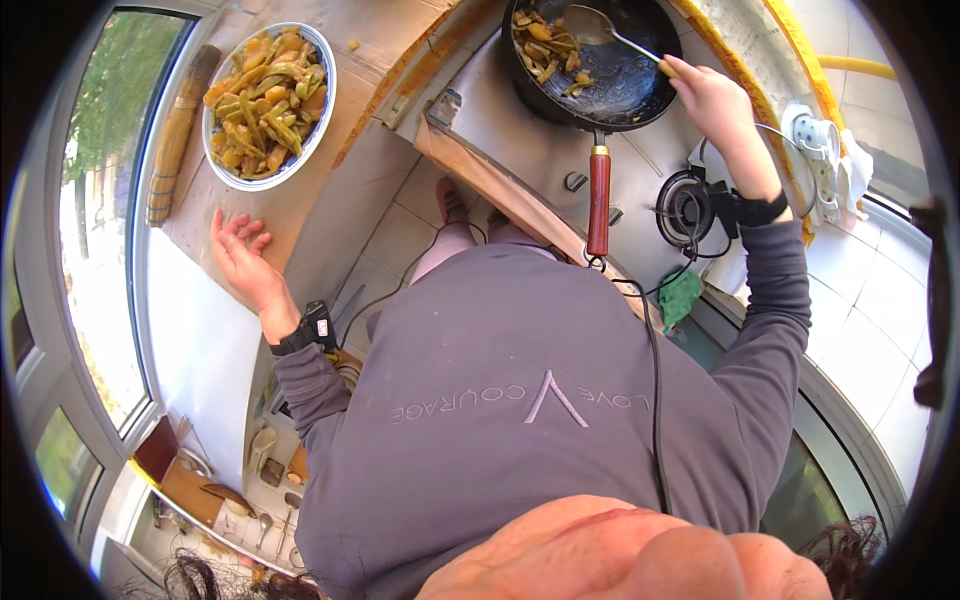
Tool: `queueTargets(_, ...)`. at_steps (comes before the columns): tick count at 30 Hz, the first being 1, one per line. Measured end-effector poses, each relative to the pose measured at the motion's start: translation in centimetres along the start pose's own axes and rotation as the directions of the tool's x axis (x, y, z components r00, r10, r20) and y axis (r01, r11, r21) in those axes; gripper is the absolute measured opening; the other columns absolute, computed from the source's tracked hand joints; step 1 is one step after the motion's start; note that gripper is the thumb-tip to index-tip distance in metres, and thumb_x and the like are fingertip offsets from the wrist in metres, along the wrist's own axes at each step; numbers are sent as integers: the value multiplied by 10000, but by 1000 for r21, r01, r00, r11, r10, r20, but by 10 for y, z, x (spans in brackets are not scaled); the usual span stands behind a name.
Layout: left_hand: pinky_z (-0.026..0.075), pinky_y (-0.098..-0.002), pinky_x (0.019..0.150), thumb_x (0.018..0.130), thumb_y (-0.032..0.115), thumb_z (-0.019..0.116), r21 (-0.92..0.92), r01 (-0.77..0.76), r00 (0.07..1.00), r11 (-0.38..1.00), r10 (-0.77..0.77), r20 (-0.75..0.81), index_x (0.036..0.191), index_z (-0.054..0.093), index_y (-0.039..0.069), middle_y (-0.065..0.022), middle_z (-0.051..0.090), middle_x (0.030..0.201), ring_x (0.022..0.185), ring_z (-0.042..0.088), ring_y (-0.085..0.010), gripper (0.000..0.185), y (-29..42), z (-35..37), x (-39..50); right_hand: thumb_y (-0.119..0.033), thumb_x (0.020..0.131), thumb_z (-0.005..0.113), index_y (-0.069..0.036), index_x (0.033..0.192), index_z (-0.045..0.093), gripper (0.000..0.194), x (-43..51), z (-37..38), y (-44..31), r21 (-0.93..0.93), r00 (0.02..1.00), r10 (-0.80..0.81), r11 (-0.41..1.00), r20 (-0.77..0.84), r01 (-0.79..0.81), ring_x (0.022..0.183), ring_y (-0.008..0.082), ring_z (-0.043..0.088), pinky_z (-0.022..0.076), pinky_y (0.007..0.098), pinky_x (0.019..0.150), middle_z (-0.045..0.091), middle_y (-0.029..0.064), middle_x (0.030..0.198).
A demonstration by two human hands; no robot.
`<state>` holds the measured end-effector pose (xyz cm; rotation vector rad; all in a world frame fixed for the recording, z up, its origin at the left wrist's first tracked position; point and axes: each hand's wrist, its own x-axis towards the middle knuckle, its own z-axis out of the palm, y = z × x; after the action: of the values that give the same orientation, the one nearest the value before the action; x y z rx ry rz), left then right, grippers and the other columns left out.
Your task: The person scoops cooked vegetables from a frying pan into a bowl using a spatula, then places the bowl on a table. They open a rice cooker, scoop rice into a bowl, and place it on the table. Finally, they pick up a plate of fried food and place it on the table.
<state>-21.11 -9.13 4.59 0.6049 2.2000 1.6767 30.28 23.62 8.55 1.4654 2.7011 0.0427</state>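
Observation:
My right hand [712, 101] grips the handle of a metal spoon or ladle [589, 25], whose bowl rests in a black frying pan [622, 82] beside some cooked food [541, 46]. The pan sits on the stove, its reddish wooden handle [598, 199] pointing towards my body. My left hand [244, 255] is empty, fingers loosely apart, over the counter's edge. Just beyond it stands a white oval dish with a blue rim [327, 124], heaped with cooked green beans and orange-yellow chunks [266, 105].
A tied straw brush [180, 135] lies between dish and window. Right of the pan handle is a black ring-shaped burner or device [684, 210] with cables, near a green cloth [679, 296]. White dotted cups [814, 139] stand far right. A black cable [656, 405] runs down my front.

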Motion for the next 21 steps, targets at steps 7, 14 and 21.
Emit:
queueTargets(7, 522, -267, 690, 1097, 310, 369, 40, -3, 1000, 999, 3, -1, 1419, 461, 12, -115, 623, 1086, 882, 617, -165, 449, 1, 2, 0, -353, 935, 632, -15, 1111, 727, 392, -30, -22, 30, 279, 889, 199, 901, 413, -331, 736, 282, 689, 538, 371, 664, 717, 156, 839)
queueTargets(14, 520, -269, 692, 1100, 308, 353, 34, 7, 1000, 999, -6, -4, 1424, 453, 7, -123, 621, 1085, 883, 620, -170, 454, 3, 1, -1, -330, 942, 637, -52, 1113, 741, 343, -13, 5, 14, 373, 763, 154, 801, 628, -468, 550, 112, 556, 453, 299, 493, 587, 36, 627)
queueTargets(21, 520, -270, 691, 1100, 319, 353, 26, 2, 1000, 1000, -3, 14, 1428, 446, 7, -118, 618, 1076, 879, 618, -167, 462, 2, -1, 0, -299, 974, 597, -115, 1236, 708, 338, 13, 61, 9, 574, 835, 144, 664, 530, -479, 576, 69, 528, 437, 256, 504, 578, -16, 666)
